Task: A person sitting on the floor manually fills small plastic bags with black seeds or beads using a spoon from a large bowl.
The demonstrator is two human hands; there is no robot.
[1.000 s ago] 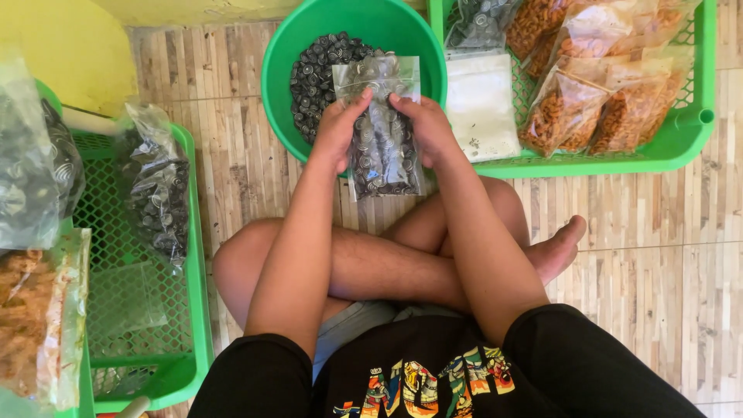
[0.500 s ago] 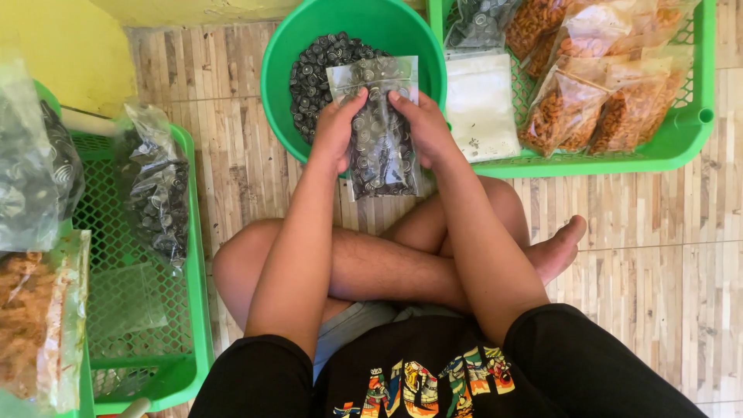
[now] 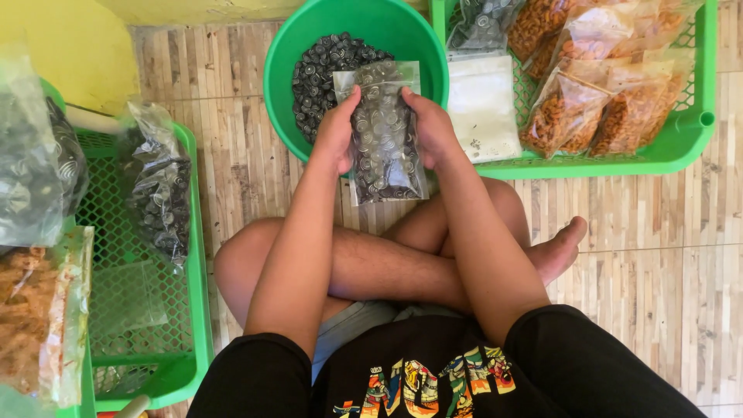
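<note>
A clear plastic bag (image 3: 385,135) of dark spiral snacks is gripped on its left edge by the left hand (image 3: 337,130) and on its right edge by the right hand (image 3: 430,128), both closed around it (thumbs laid on its front). The bag is held upright over the near rim of a green basin (image 3: 280,58) filled with the same dark snacks. Just right, orange snack packets (image 3: 600,108) are piled in a green basket (image 3: 681,143); a second basket (image 3: 197,310) is seen at the left
</note>
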